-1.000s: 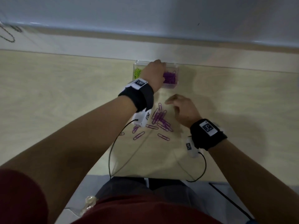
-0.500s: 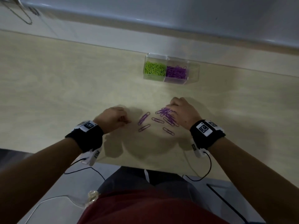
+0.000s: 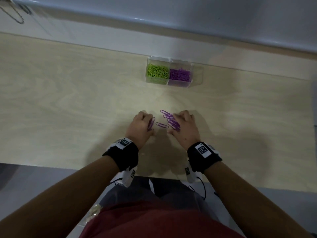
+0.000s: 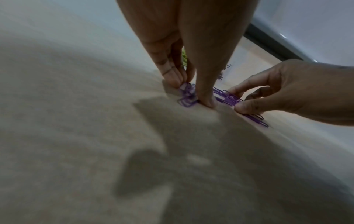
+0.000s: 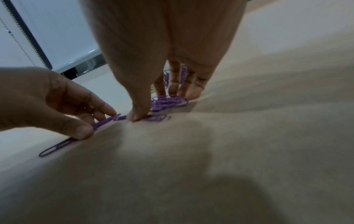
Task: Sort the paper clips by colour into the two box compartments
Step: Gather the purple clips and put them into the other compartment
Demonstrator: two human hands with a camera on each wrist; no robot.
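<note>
A clear two-compartment box stands at the table's far edge, green paper clips in its left half and purple ones in its right. Several loose purple clips lie on the wood between my hands. My left hand pinches a small bunch of purple clips between thumb and fingers against the table. My right hand curls round a bigger purple bunch, with its thumb pressed down on the table. One clip sticks out under the left thumb.
A white wall ledge runs right behind the box. The table's front edge is close to my body, and cables hang from both wrist cameras. A bead chain hangs at the far left.
My left hand came back from the box to the table and slid right onto the loose clips. The right hand stayed at the pile. The clips now lie bunched closer together.
</note>
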